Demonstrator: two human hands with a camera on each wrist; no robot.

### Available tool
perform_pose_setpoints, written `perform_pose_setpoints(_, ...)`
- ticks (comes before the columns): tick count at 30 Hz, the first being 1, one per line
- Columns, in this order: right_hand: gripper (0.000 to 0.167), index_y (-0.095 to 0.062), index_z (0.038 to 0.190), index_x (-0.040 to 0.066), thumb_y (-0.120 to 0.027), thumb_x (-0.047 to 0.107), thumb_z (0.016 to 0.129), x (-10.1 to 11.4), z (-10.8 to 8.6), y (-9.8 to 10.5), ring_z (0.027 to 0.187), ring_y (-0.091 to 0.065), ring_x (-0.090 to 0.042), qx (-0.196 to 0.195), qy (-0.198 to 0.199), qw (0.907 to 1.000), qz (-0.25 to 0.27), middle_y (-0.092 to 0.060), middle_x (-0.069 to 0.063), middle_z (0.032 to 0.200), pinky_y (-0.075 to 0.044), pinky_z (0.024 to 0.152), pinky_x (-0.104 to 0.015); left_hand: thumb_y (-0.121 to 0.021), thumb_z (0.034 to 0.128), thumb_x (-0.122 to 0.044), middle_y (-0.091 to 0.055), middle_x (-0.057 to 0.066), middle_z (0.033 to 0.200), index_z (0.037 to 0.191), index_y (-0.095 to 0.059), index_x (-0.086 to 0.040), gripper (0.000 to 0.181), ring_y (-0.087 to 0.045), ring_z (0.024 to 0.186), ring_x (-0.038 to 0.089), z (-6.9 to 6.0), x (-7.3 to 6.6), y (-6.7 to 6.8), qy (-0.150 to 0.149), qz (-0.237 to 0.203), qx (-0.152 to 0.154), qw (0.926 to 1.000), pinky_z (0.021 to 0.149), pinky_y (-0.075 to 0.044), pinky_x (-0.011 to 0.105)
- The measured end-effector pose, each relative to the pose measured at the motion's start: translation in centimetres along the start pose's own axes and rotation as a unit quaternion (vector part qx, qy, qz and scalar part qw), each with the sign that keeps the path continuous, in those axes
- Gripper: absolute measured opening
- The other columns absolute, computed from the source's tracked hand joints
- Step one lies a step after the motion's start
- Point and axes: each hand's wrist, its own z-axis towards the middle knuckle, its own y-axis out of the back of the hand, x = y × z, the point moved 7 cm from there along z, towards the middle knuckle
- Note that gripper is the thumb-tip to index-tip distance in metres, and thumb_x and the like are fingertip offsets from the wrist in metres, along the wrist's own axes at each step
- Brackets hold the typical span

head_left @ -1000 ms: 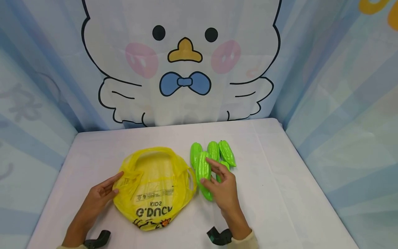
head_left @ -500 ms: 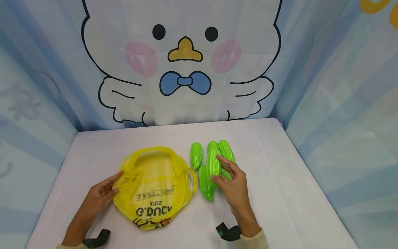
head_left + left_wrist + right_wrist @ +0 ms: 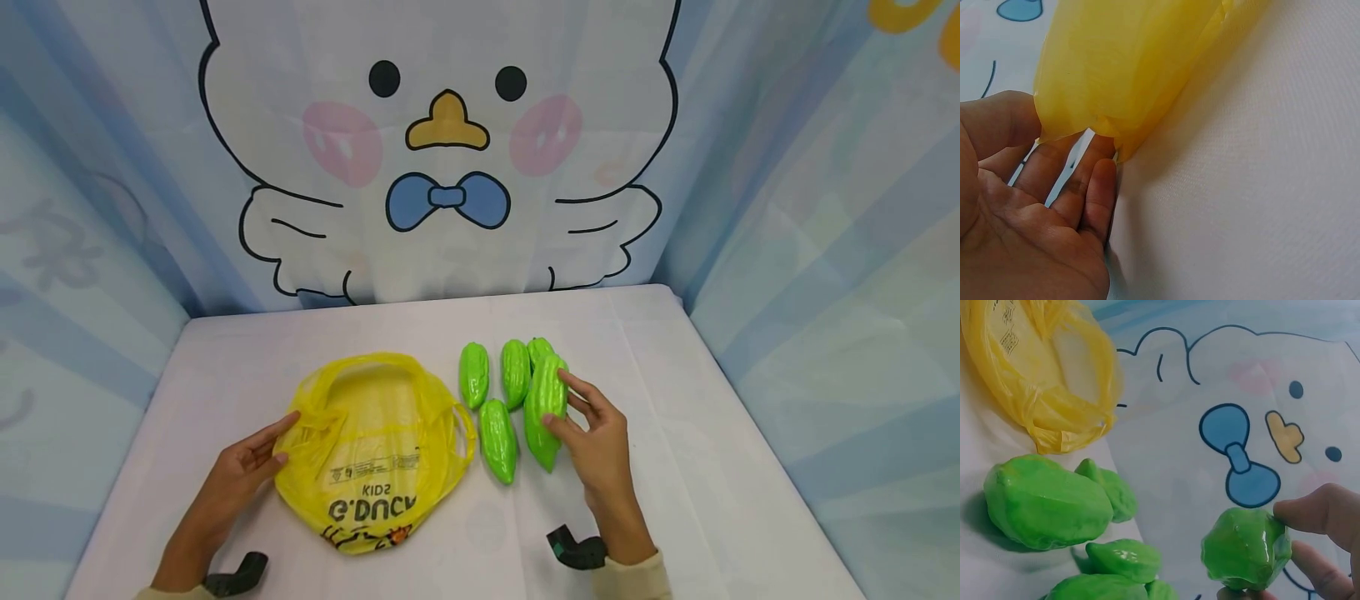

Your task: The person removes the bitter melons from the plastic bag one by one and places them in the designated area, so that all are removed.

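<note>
A yellow plastic bag with dark print lies on the white table. Its left edge is pinched between thumb and fingers of my left hand; the left wrist view shows that hand palm up at the bag's corner. My right hand grips a ridged green bitter melon by its side, with the thumb and fingertips around it. In the right wrist view the held bitter melon appears end-on. Several more bitter melons lie left of and behind it, among them a near one; one behind is partly covered.
The white-covered table ends at a cartoon-printed curtain at the back, and patterned cloth hangs at both sides. A bag handle loop reaches close to the nearest bitter melons. Black wrist mounts sit on both arms.
My right hand has moved right with the held bitter melon, from beside the bag to the right side of the group. The left hand and bag have stayed put.
</note>
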Motion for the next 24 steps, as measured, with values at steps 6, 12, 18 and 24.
perform_pose_setpoints(6,0.062,-0.064,0.147,0.018,-0.074,-0.009,0.092,-0.4,0.2,1.1,0.137,-0.056,-0.02,-0.016,-0.009,0.9998,-0.011,-0.052,0.003,0.157,-0.059,0.094,-0.017,-0.065,0.1063,-0.039,-0.024,0.002,0.176,0.168,-0.032,-0.016,0.074,-0.025,0.162,0.032,0.0,0.1,0.0,0.003,0.004,0.0,1.0,0.101,-0.04,-0.001)
perform_pose_setpoints(12,0.063,-0.064,0.148,0.018,-0.074,-0.009,0.092,-1.0,0.6,2.4,0.137,-0.055,-0.018,-0.034,-0.02,0.999,-0.023,-0.053,0.004,0.158,-0.058,0.094,-0.015,-0.065,0.1063,-0.039,-0.024,0.002,0.176,0.168,-0.031,-0.015,0.074,-0.025,0.162,0.029,-0.1,-0.1,-0.1,0.0,0.002,0.0,1.0,0.101,-0.04,-0.001)
perform_pose_setpoints(18,0.063,-0.064,0.148,0.02,-0.074,-0.007,0.092,-1.8,1.1,3.8,0.137,-0.055,-0.018,-0.053,-0.034,0.9971,-0.043,-0.053,0.002,0.158,-0.057,0.091,-0.012,-0.065,0.1052,-0.043,-0.023,0.003,0.177,0.168,-0.032,-0.015,0.076,-0.031,0.157,0.007,-0.1,-0.1,-0.1,-0.003,-0.003,0.0,1.0,0.102,-0.041,0.0)
perform_pose_setpoints(24,0.062,-0.064,0.148,0.021,-0.074,-0.004,0.093,-2.4,1.6,4.6,0.136,-0.054,-0.019,-0.058,-0.042,0.9957,-0.058,-0.053,0.002,0.158,-0.057,0.087,-0.011,-0.065,0.1056,-0.041,-0.023,0.005,0.177,0.168,-0.032,-0.015,0.075,-0.03,0.16,0.015,-0.1,-0.1,0.0,-0.007,-0.004,0.003,1.0,0.101,-0.041,0.0)
